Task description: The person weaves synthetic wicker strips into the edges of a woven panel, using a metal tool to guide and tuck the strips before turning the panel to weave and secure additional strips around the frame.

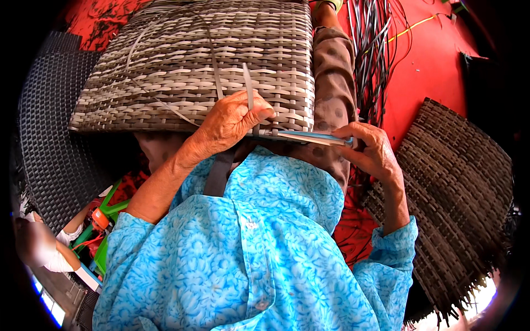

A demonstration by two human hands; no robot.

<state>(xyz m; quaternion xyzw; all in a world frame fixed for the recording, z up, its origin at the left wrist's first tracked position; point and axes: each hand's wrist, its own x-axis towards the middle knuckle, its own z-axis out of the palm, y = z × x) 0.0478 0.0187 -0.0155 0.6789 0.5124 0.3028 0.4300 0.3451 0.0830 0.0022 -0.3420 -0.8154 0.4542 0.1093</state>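
Observation:
A grey-brown woven panel (204, 71) of flat plastic strips lies across my lap, its near edge toward my body. My left hand (234, 118) is closed at that edge, fingers and thumb pinching around a pale flat strip (248, 83) whose free end stands up above the hand. My right hand (372, 149) grips a slim tool with a long, pointed, blue-grey blade (314, 136). The blade lies along the panel's near edge, its tip pointing left toward my left hand. Whether the tip is inside the weave, I cannot tell. A dark strap or strip (220, 174) hangs below my left hand.
To the left stands a dark woven piece (55, 121); at the right lies a brown woven panel (447, 193) with frayed ends. Loose dark strips (371, 60) lie on the red floor covering (428, 66). Another person (49, 248) sits at lower left near green frames (102, 254).

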